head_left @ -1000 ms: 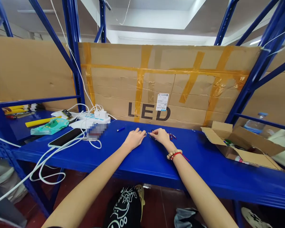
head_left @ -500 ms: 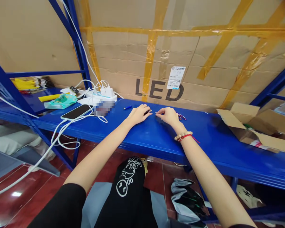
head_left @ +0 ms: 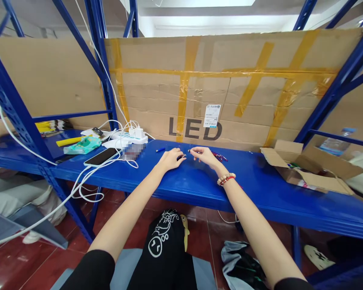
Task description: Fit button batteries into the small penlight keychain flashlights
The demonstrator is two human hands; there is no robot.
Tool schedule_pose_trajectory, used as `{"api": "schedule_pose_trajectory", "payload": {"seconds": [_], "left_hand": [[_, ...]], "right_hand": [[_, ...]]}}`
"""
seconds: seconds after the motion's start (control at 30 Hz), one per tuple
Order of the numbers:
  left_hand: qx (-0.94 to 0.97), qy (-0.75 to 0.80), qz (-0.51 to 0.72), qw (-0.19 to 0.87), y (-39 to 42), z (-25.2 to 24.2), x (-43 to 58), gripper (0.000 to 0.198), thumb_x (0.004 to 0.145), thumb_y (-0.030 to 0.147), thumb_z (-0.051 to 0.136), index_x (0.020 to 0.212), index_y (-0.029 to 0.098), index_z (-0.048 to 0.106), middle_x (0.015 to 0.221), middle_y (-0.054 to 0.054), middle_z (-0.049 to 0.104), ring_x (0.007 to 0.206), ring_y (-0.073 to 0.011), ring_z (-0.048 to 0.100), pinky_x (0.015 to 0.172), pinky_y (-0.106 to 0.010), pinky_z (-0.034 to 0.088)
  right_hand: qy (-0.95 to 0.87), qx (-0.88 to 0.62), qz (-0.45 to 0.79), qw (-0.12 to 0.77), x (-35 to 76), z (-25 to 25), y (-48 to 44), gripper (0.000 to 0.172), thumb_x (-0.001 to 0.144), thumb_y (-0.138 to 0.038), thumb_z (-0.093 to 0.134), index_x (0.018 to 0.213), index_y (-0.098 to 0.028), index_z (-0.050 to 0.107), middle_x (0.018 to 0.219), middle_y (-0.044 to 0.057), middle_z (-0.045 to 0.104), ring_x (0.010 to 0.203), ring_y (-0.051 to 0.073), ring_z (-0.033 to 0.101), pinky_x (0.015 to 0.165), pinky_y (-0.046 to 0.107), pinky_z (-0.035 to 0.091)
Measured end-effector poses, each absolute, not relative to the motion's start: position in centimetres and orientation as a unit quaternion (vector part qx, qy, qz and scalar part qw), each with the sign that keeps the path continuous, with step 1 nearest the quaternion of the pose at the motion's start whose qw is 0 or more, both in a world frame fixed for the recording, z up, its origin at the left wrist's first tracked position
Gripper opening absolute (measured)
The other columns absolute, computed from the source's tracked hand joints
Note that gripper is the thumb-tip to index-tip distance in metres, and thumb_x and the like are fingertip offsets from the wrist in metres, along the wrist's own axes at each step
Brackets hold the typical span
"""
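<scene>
Presently, left hand (head_left: pixel 170 158): It rests low over the bench (head_left: pixel 187 179); its fingers are curled, with a small dark piece (head_left: pixel 181 157) held at the thumb side.
Right hand (head_left: pixel 205 156): It is just beside the left one, without touching it. Thumb and forefinger are pressed together and seem to pinch a tiny piece (head_left: pixel 189 151), whose form is too small to tell.
Dark piece: It is in the left fingers; whether it also touches the bench, I cannot tell. I judge it light and stiff, perhaps smooth, so a gentle hold by its sides should be enough.
Tiny piece: It is at the right fingertips, near to the dark piece. It probably weighs almost nothing and may slip away easily, so only the tips of the fingers suit it.
Purple pieces (head_left: pixel 220 156): They lie on the bench just behind the right hand. They look thin and stiff; an end would be the easiest place to take.
Blue piece (head_left: pixel 160 150): It lies alone, beyond the left hand. It may roll, therefore its middle is the safer hold.
</scene>
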State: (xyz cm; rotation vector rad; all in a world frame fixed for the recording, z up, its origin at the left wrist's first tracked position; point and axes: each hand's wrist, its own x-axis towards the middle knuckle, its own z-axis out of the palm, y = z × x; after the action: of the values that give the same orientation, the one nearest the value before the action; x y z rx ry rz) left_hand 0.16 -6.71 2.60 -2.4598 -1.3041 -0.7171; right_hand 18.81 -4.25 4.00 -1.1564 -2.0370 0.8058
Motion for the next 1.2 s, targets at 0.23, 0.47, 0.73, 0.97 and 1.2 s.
{"api": "schedule_pose_trajectory", "payload": {"seconds": [0.23,0.47,0.73,0.97,1.2], "left_hand": [[-0.864,-0.430,-0.230,0.124,-7.2,3.0,0.8,0.022,0.091,0.028,0.053,0.108,0.016,0.059,0.111,-0.007,0.061,0.095,-0.0201,0.061,0.081,-0.040,0.051],[-0.853,-0.451,-0.231,0.126,-7.2,2.9,0.8,0.023,0.091,0.028,0.053,0.110,0.015,0.057,0.111,-0.008,0.060,0.094,-0.0202,0.061,0.080,-0.040,0.052],[-0.856,-0.440,-0.238,0.129,-7.2,2.9,0.7,0.024,0.091,0.028,0.054,0.111,0.015,0.057,0.111,-0.008,0.061,0.093,-0.0201,0.061,0.079,-0.040,0.052],[-0.864,-0.422,-0.246,0.121,-7.3,2.7,0.7,0.024,0.091,0.027,0.054,0.112,0.015,0.057,0.110,-0.007,0.061,0.092,-0.0199,0.062,0.078,-0.039,0.053],[-0.860,-0.433,-0.244,0.112,-7.6,2.6,1.0,0.025,0.091,0.028,0.054,0.112,0.015,0.056,0.109,-0.007,0.061,0.091,-0.0195,0.062,0.077,-0.039,0.053]], "right_hand": [[-0.783,-0.408,0.372,0.287,19.1,4.3,-4.9,0.029,0.091,-0.033,0.053,0.113,-0.015,0.055,0.110,0.007,0.059,0.091,0.018,0.060,0.077,0.038,0.052],[-0.776,-0.398,0.401,0.280,19.2,4.7,-4.7,0.030,0.091,-0.033,0.053,0.114,-0.015,0.054,0.112,0.007,0.058,0.093,0.019,0.059,0.079,0.039,0.051],[-0.778,-0.411,0.394,0.267,19.6,4.6,-4.8,0.029,0.090,-0.032,0.054,0.114,-0.015,0.055,0.112,0.007,0.058,0.093,0.019,0.059,0.079,0.039,0.051],[-0.775,-0.430,0.368,0.282,20.0,4.8,-4.9,0.029,0.090,-0.032,0.054,0.113,-0.015,0.055,0.113,0.007,0.058,0.094,0.020,0.059,0.079,0.039,0.051],[-0.765,-0.450,0.360,0.288,19.8,4.4,-4.3,0.029,0.090,-0.032,0.055,0.113,-0.015,0.055,0.113,0.007,0.058,0.094,0.020,0.059,0.079,0.039,0.051]]}}
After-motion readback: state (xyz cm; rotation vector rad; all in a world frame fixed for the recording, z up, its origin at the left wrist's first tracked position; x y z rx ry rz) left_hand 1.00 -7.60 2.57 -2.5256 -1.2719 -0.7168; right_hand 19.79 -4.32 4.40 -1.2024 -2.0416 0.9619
